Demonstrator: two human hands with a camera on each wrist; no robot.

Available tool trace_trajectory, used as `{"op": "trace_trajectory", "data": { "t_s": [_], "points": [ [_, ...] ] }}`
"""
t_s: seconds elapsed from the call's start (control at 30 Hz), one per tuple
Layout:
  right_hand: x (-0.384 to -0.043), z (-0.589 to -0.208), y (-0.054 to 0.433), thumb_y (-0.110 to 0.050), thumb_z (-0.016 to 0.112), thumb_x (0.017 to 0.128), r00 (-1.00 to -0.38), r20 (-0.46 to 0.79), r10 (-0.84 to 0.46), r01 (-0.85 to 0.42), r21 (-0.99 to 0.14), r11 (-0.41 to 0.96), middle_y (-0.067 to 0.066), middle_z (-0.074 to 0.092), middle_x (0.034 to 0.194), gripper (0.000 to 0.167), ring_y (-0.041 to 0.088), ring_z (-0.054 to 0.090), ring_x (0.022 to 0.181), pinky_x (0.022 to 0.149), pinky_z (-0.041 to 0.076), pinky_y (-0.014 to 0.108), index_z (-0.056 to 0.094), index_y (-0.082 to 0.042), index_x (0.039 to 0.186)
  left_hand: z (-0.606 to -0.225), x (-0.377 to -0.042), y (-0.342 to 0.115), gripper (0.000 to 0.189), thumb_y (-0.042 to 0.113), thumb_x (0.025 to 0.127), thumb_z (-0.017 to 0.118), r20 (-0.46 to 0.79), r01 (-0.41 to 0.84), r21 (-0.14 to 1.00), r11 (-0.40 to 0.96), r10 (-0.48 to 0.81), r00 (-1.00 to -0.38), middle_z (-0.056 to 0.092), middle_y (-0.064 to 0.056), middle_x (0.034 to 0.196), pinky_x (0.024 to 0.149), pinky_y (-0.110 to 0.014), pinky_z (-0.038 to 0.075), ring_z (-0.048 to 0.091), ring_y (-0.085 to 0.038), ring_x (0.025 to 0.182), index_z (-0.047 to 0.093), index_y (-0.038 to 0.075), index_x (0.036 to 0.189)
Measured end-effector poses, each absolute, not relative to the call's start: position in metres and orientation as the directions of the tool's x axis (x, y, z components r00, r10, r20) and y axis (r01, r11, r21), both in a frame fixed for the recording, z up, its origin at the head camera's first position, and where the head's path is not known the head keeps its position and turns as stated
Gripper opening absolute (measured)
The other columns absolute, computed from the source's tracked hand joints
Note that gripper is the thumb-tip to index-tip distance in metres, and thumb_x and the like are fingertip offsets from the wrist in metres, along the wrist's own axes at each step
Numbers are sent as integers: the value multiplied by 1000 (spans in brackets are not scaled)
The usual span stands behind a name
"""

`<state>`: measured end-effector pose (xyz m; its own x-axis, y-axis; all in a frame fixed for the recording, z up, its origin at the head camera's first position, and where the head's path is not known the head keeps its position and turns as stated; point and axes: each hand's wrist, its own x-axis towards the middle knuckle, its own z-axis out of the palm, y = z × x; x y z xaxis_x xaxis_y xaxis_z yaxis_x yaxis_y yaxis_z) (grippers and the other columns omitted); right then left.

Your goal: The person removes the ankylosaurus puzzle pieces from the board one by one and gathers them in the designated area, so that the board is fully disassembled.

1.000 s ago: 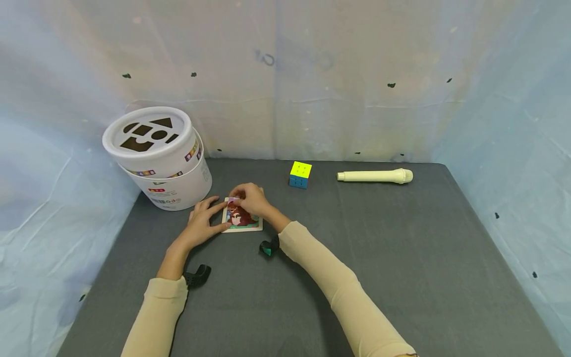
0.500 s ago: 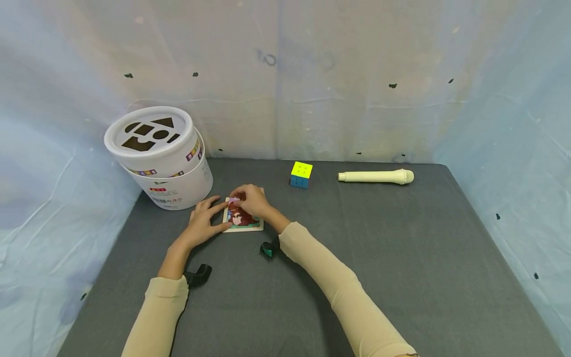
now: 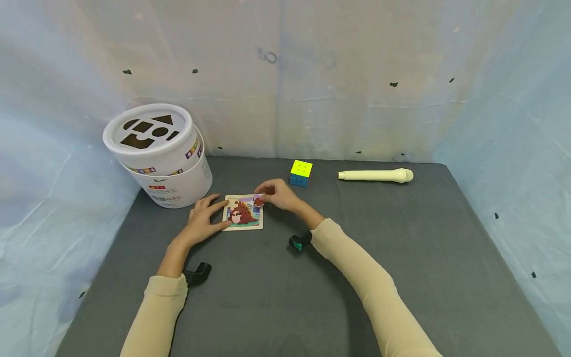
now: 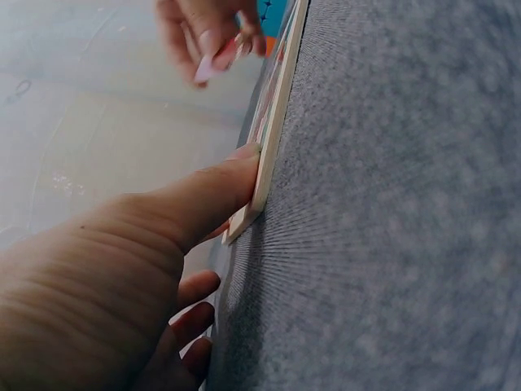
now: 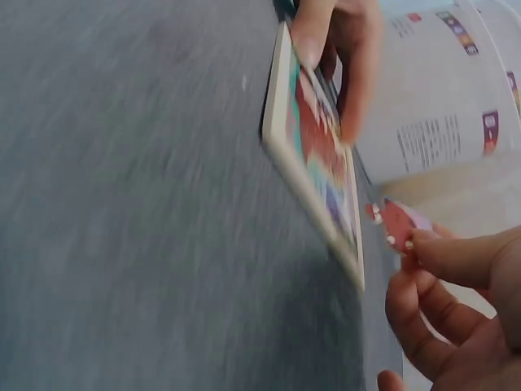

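A small square jigsaw puzzle board with a pale wooden frame and a red dinosaur picture lies flat on the dark table. My left hand rests at its left side, fingers spread, with the thumb pressing the near frame corner and the index finger touching the far left part. Between thumb and fingertips my right hand pinches a red and purple puzzle piece, above the board's far right corner. In the right wrist view, the piece is raised clear of the board. A bare wooden patch shows at the board's upper left.
A white bucket with a shape-cutout lid stands left of the board, close to the left fingers. Behind the right hand sits a yellow and blue puzzle cube. Further right lies a cream toy microphone. Pale sheeting rises behind the table.
My right hand has lifted the puzzle piece from the board's upper left and carried it right, uncovering the picture. The left hand stays where it was.
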<state>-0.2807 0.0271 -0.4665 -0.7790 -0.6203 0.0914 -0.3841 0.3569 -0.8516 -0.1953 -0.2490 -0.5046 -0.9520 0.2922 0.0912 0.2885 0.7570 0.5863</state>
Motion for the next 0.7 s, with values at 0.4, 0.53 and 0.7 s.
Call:
{"op": "trace_trajectory", "data": {
  "t_s": [0.4,0.53,0.7],
  "points": [
    [-278,-475,56,-7,69,94,-858,8,-513,-349,-742,573,8,72,106,20,18,62,85,78,45,30,75,-5,113,-506,-197,-251,71,34,93,71,62,315,627,712,358,-932,26,-14,162,108,-65,8,8,-42,150,43,6,151],
    [-276,-478,54,-18,74,92,-866,30,-500,-400,-640,655,1,71,100,22,15,58,82,83,34,39,76,-12,113,-506,-197,-251,70,33,94,71,67,327,631,704,371,-926,25,-14,162,108,-66,7,8,-42,150,43,5,151],
    [-273,-481,52,-23,77,89,-859,67,-508,-450,-575,684,1,68,99,25,18,58,89,87,32,45,77,-13,112,-506,-197,-251,70,33,94,71,67,328,642,693,375,-925,25,-14,162,108,-66,6,6,-42,150,42,4,152]
  ]
}}
